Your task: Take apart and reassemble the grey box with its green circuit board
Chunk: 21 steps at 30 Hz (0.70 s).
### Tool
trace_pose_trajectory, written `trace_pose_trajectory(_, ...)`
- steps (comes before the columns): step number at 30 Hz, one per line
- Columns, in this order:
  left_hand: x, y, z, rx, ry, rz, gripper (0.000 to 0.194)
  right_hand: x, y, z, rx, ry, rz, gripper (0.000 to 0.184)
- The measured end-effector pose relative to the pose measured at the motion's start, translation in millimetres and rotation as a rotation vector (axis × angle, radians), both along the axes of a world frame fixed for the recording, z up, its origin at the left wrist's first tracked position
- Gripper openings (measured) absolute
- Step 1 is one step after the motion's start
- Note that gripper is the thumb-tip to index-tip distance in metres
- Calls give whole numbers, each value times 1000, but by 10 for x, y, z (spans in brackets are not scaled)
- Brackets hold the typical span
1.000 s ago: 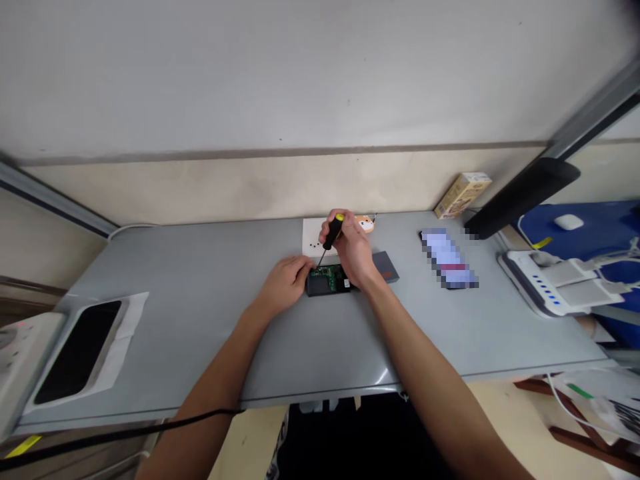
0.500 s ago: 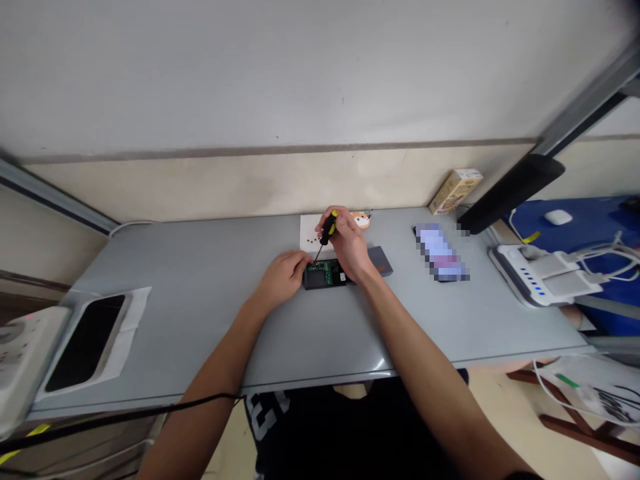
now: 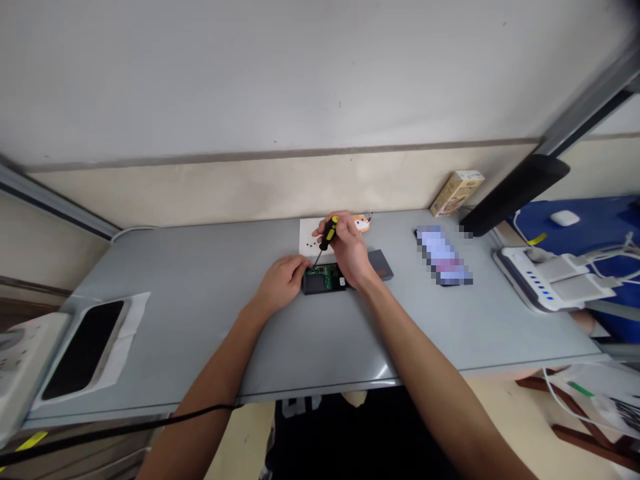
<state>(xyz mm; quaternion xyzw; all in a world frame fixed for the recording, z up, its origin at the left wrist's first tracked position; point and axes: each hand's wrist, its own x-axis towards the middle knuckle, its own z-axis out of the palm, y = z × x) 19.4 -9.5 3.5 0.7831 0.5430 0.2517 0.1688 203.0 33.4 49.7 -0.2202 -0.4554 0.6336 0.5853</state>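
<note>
Black screwdriver (image 3: pixel 329 235) gripped in right hand (image 3: pixel 350 248), showing more yellow than earlier; left hand (image 3: pixel 284 280) at circuit board (image 3: pixel 328 277), hold unclear.

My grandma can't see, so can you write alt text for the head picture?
A person's right grip holds a black and yellow screwdriver pointed down at an opened device with a green circuit board; the left grip is at its left end. Behind lies white paper with small dark pieces; a phone lies to the right on the table.
</note>
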Motion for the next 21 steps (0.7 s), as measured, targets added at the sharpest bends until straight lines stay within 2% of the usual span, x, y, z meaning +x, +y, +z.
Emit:
trace_pose_trajectory(5, 23, -11, 45, -9, -10, 6, 30, 3, -1, 0, -28, 96, 52, 42)
trace_pose_trajectory(9, 14, -16, 47, -20, -23, 5, 29, -47, -7, -31, -39, 191, 30, 29)
trace_pose_trajectory(15, -9, -16, 15, 0, 7, -17, 27, -10, -9, -42, -22, 120, 8, 25)
trace_pose_trajectory(21, 4, -14, 53, -3, 2, -13, 27, 18, 3, -1, -40, 123, 57, 36)
